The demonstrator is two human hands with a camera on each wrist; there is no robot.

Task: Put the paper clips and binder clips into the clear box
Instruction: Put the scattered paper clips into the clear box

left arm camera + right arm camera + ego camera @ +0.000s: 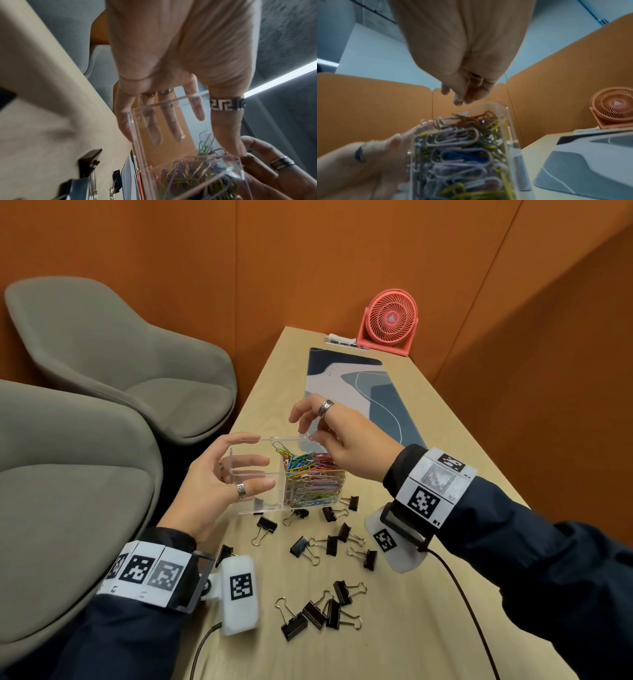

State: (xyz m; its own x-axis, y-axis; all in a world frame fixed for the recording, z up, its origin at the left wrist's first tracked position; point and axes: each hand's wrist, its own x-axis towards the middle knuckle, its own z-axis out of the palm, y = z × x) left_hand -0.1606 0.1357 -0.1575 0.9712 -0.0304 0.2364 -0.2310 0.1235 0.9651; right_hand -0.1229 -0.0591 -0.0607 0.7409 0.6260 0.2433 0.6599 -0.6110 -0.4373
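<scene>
The clear box [291,474] stands on the table [428,594] near its left edge, and we steady it with the left hand [219,474], fingers nearly straight along its far wall and thumb across the near one, the empty left compartment between them. The right compartment is heaped with coloured paper clips [311,477] up to its rim. Directly above that heap our right hand [339,440] hovers, fingertips bunched together and pointing down; a thin wire loop shows at them in the head view, so we judge it pinches one last paper clip, though the wrist view is too blurred to confirm.

The binder clips [329,542] all lie on the table on our near side of the box, some touching its base, others in a cluster [322,609] closer to the near edge. The right hand is nearer them; nothing stands between. Their compartment opens upward on the left, partly under our left thumb. A desk mat [346,378] and pink fan [388,321] sit well apart toward the far edge.
</scene>
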